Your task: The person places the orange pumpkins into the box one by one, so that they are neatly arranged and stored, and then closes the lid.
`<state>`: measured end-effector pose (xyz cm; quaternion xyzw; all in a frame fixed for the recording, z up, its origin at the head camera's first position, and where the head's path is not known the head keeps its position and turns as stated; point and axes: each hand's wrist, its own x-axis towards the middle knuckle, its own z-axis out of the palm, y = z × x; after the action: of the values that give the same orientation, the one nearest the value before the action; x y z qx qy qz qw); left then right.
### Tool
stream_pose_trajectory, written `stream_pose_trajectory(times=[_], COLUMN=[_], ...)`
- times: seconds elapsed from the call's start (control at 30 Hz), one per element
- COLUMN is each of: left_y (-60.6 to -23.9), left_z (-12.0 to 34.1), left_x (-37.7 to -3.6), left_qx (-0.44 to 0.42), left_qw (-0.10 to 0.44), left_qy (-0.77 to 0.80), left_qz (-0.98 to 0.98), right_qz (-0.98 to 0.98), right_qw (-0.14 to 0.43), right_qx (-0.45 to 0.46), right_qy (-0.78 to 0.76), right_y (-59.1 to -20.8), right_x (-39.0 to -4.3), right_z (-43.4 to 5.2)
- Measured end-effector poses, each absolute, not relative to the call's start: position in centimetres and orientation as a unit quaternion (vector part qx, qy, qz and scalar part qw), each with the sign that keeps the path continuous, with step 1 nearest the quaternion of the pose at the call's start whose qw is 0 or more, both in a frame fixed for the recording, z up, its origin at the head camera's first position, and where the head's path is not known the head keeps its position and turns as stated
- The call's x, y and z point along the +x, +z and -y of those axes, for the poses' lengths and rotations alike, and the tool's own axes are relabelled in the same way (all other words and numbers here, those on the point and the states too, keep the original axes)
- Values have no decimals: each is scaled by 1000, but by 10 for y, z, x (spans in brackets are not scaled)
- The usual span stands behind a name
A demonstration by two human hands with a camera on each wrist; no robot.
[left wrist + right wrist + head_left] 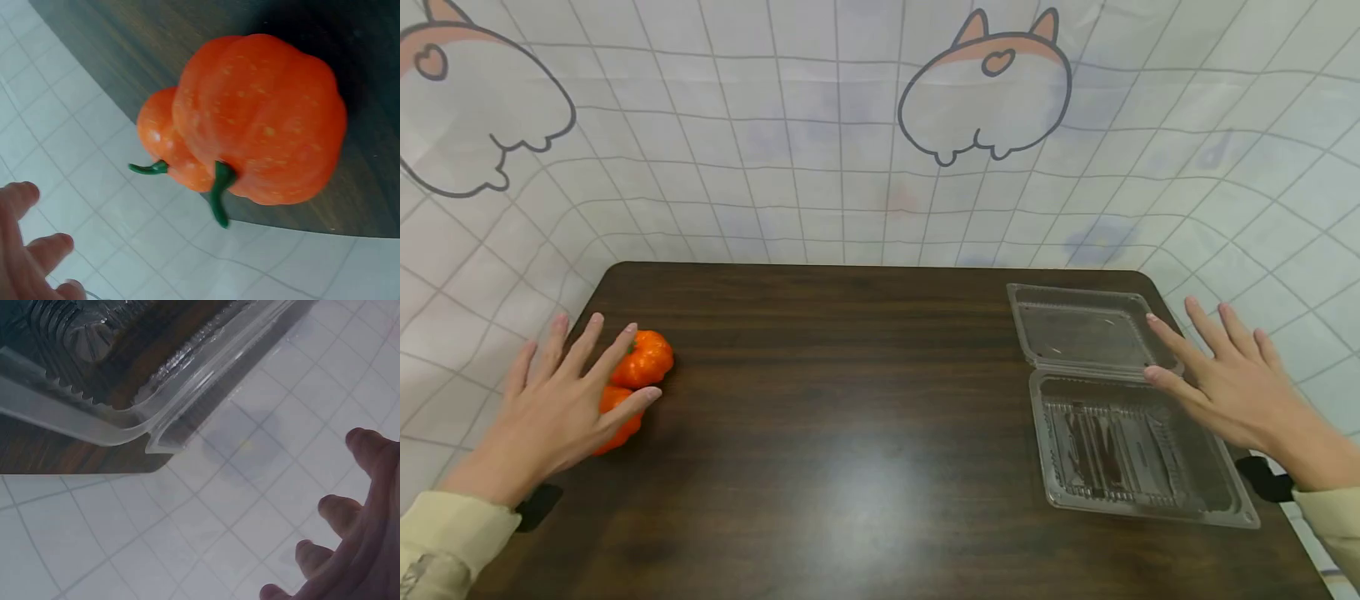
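Two small orange pumpkins with green stems stand close together at the table's left side, the farther pumpkin (651, 359) and the nearer pumpkin (622, 429). My left hand (561, 408) hovers over them with fingers spread and hides part of both. In the left wrist view, the larger-looking pumpkin (262, 119) overlaps the other pumpkin (164, 134). On the right lies a clear plastic clamshell box (1042, 450) with its lid folded back. My right hand (1243, 383) is held over the box's right edge, fingers spread, holding nothing.
The dark wooden table (842, 375) has rounded far corners. A white gridded sheet (790, 183) with cartoon animal drawings hangs behind it and along both sides. The box's lid (1082, 325) lies toward the far right corner.
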<state>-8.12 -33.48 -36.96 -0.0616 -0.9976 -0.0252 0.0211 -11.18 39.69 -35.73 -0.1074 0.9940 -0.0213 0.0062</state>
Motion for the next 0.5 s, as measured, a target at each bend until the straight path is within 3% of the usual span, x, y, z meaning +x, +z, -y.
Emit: stream_pose_trajectory(times=[0.5], left_y=[-393], left_z=[365], left_x=[-68], left_qx=[-36], left_qw=[85], left_qy=[-124], left_qz=[988], right_qz=[-983], right_qw=[-65], right_qx=[-135], right_qy=[-109], right_y=[-359], right_x=[-107], right_z=[-415])
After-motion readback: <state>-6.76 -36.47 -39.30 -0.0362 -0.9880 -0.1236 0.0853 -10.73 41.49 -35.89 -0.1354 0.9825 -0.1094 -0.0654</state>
